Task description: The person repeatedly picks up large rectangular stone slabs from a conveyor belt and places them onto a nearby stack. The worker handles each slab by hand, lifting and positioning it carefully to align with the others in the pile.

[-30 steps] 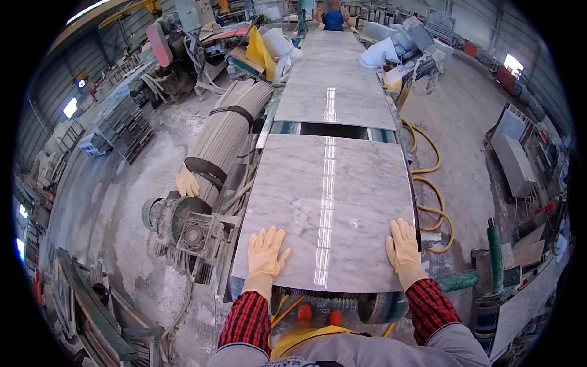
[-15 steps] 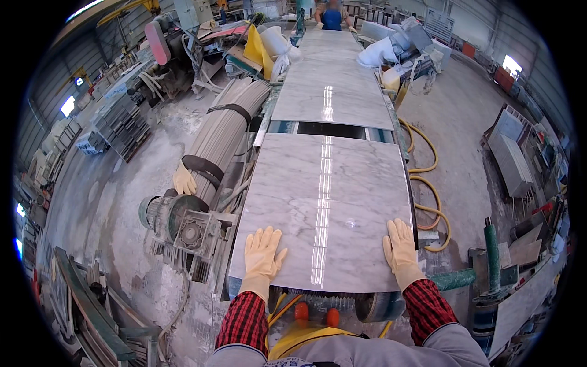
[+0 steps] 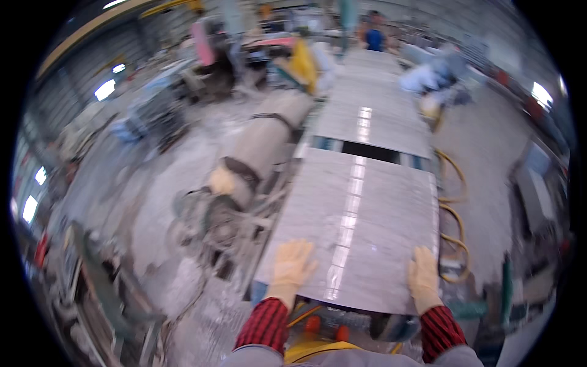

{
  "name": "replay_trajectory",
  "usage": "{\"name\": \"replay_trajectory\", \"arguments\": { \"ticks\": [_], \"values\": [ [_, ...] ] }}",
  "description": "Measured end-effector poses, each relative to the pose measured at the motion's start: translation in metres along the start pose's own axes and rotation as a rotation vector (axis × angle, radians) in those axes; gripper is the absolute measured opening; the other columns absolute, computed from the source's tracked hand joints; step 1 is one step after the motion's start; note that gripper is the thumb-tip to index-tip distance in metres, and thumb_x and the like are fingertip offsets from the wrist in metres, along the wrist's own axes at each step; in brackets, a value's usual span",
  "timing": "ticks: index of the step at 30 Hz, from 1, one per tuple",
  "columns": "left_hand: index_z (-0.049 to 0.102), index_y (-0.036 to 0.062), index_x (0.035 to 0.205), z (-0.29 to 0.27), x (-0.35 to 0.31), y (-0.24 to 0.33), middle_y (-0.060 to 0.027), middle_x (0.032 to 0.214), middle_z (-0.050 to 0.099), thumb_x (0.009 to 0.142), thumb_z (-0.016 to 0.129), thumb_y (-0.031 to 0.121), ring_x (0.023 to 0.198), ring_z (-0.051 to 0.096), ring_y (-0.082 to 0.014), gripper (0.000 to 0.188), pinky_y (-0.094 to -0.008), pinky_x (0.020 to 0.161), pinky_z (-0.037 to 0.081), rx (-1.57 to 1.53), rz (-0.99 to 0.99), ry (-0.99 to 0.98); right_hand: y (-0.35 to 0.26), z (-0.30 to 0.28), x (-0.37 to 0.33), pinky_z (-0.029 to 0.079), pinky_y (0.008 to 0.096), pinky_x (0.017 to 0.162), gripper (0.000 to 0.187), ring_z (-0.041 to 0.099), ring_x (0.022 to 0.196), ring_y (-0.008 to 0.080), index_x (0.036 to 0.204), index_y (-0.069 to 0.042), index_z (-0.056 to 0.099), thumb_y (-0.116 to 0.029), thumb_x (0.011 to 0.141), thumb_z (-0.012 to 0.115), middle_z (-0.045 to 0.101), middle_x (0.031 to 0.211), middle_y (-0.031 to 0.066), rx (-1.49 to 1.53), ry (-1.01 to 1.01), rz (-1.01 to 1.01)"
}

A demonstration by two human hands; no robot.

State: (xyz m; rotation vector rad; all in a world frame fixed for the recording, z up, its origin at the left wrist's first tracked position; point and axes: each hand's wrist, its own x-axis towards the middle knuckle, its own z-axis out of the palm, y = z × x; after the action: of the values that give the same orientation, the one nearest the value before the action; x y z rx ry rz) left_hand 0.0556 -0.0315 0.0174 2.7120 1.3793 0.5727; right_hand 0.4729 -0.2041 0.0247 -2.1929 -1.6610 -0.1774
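A polished grey-white marble slab [image 3: 385, 244] with a band of reflected light lies flat on a roller conveyor. My left hand [image 3: 292, 263], in a cream rubber glove, rests on its near left corner, fingers stretched out. Flat on the near right edge lies my right hand [image 3: 423, 272], gloved alike, fingers extended and fairly close together. Neither hand grips anything. Beyond a dark gap, a second marble slab [image 3: 379, 110] lies on the same line. The picture is smeared by motion.
Left of the conveyor are a motor [image 3: 223, 229] and a strapped bundle of long strips [image 3: 266, 137] with a loose glove [image 3: 222, 181] on it. A yellow hose [image 3: 455, 226] loops along the right side. At the far end stands a person in blue [image 3: 374, 38].
The view has swung left and tilted, so the whole scene sits further right and lower. Both hands stay on the near slab's near corners. The picture has become blurred.
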Motion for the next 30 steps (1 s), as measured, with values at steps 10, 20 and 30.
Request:
{"name": "replay_trajectory", "arguments": {
  "ticks": [10,20,30],
  "values": [
    [0.055,0.0124,0.155,0.026,-0.012,-0.011,-0.0161,0.166,0.047,0.094,0.071,0.045,0.155,0.041,-0.0385,0.071,-0.0570,0.130,0.025,-0.180,-0.054,0.008,-0.008,-0.017,-0.003,0.038,0.0546,0.126,0.046,0.050,0.145,0.0499,0.145,0.017,0.056,-0.013,0.110,0.060,0.055,0.151,0.0381,-0.022,0.123,-0.437],
    [0.063,0.0069,0.138,0.036,-0.016,-0.005,-0.0177,0.157,0.055,0.082,0.078,0.041,0.150,0.045,-0.0406,0.066,-0.0599,0.128,0.027,-0.270,-0.042,0.227,-0.102,0.014,0.006,0.046,0.0507,0.122,0.040,0.057,0.142,0.0441,0.141,0.004,0.067,-0.017,0.108,0.062,0.065,0.148,0.0246,0.070,0.199,-0.698],
    [0.064,0.0049,0.131,0.031,-0.015,-0.006,-0.0177,0.149,0.057,0.082,0.077,0.038,0.143,0.047,-0.0415,0.060,-0.0636,0.124,0.028,-0.289,-0.021,0.277,-0.159,0.028,0.026,0.045,0.0518,0.122,0.040,0.057,0.142,0.0448,0.141,0.004,0.067,-0.017,0.108,0.063,0.064,0.148,0.0248,0.222,0.087,-0.766]
  ]
}}
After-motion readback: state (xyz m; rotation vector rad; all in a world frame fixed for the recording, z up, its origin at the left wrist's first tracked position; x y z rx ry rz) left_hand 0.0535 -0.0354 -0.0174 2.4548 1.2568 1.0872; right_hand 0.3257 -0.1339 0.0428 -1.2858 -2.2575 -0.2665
